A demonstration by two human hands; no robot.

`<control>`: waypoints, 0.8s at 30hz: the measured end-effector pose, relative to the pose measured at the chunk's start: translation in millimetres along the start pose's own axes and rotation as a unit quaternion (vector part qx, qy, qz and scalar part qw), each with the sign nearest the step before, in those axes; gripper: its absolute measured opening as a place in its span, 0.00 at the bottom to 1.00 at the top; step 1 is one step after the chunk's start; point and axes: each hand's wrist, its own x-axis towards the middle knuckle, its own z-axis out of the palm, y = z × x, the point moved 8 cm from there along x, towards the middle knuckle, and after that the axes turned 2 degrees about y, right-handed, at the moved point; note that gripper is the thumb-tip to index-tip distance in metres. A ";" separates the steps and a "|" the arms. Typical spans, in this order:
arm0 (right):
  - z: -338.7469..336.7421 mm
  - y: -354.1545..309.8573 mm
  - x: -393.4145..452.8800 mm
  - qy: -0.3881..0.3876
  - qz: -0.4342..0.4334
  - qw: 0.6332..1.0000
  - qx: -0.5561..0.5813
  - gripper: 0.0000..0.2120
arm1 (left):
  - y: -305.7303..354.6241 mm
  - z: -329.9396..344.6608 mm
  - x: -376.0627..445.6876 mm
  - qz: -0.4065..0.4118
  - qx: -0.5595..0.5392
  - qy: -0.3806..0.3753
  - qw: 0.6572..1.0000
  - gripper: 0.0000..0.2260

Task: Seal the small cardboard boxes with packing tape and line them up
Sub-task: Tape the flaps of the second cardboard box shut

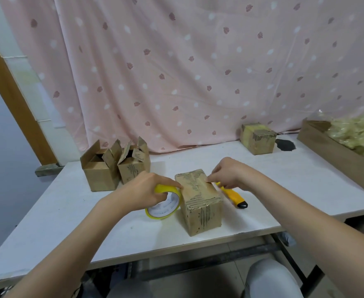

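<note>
Head view, left hand [143, 191] gripping tape roll [163, 206], right hand [230, 174] pinching closed box [200, 206] top.

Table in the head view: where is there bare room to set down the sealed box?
Bare table lies near the front left edge, and between the closed box in the hands and the taped box at the back right. Crowded spots: the open boxes, the tape roll and the utility knife.

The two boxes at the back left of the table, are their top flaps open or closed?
Open. On both back-left boxes the top flaps stand up, and the inside of the left one shows. No tape over their tops.
</note>
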 end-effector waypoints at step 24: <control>67.8 -43.5 -62.5 0.086 -0.279 0.903 -0.316 0.30 | -7.2 14.4 -5.4 0.003 -0.013 0.080 0.997 0.20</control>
